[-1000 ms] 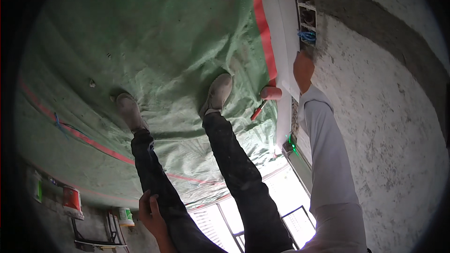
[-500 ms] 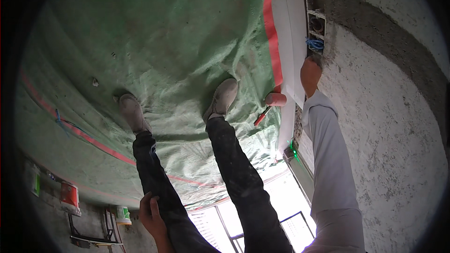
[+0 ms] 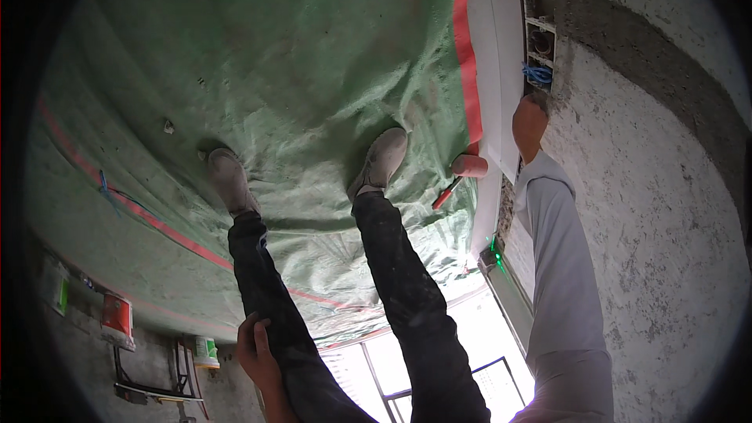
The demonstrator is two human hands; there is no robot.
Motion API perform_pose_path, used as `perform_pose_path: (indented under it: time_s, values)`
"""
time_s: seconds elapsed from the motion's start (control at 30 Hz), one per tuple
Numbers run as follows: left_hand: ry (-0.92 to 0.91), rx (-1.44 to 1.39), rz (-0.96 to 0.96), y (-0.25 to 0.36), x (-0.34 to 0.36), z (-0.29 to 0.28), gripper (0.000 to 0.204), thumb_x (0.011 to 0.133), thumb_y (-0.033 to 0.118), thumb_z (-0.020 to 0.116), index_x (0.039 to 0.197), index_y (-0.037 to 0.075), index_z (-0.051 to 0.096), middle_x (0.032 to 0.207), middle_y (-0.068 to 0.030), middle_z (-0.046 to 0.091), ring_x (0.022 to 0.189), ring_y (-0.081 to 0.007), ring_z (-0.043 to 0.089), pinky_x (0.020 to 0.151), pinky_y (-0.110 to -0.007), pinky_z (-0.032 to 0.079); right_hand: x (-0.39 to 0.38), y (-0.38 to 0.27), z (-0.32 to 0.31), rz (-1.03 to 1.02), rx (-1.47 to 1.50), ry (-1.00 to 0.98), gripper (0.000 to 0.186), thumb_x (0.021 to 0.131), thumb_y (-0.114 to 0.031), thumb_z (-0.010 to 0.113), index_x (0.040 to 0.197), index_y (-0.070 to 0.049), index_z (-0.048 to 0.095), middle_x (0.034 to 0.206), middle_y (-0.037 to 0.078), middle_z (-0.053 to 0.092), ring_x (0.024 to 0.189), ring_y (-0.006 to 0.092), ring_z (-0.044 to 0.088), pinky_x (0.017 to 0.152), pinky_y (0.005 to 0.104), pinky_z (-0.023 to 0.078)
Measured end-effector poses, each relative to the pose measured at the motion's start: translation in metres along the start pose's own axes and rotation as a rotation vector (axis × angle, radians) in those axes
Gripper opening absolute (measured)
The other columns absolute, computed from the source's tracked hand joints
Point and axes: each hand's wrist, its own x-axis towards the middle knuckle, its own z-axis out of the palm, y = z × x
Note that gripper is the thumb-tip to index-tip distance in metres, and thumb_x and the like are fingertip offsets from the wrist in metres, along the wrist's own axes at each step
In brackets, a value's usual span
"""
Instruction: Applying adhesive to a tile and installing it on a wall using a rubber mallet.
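Observation:
My right arm in a grey sleeve reaches along the rough wall (image 3: 619,211) on the right. My right hand (image 3: 530,121) is at the wall's edge, at the near end of an open gap with hollow block cells (image 3: 540,23). A bundle of blue cord (image 3: 537,73) lies just beyond its fingertips. The back of the hand hides most of the fingers, so whether they grip anything is unclear. Bare and loosely bent, my left hand (image 3: 259,354) hangs beside my left leg, with nothing seen in it. A mallet (image 3: 470,166) with a pale pinkish head and red-black handle lies near my right shoe.
Wrinkled green sheeting (image 3: 298,47) with red tape (image 3: 468,63) covers the floor under my shoes (image 3: 384,158). White panels (image 3: 493,47) run between sheet and wall. A device with green light (image 3: 492,255) stands by the wall. Buckets (image 3: 207,352) and a red container (image 3: 117,317) sit lower left.
The whole view has shifted slightly, so things appear a little farther right. My right hand stays at the same spot on the wall, and my left hand still hangs by my leg.

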Motion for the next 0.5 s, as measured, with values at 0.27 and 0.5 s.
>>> perform_pose_path:
  time_s: [0.27, 0.5]
  values:
    - [-0.007, -0.016, 0.010, -0.009, 0.002, 0.006, 0.032, 0.109, 0.021, 0.059, 0.127, -0.004, 0.069, 0.106, -0.0120, 0.077, 0.103, -0.0197, 0.070, 0.099, -0.034, 0.051, 0.006, 0.003, 0.019, 0.105, 0.037, 0.010, 0.015, 0.100, -0.017, 0.061, 0.090, -0.010, 0.070, 0.078, 0.015, 0.077, 0.072, 0.0353, 0.078, 0.067, 0.0473, 0.064]
    - [-0.016, 0.004, 0.025, 0.000, 0.002, 0.009, 0.032, 0.109, 0.022, 0.060, 0.127, -0.003, 0.069, 0.105, -0.0122, 0.078, 0.102, -0.0197, 0.071, 0.098, -0.034, 0.052, 0.004, 0.004, 0.024, 0.141, 0.037, -0.043, 0.019, 0.102, -0.021, 0.059, 0.091, -0.010, 0.070, 0.082, 0.016, 0.077, 0.075, 0.0354, 0.078, 0.066, 0.0475, 0.064]
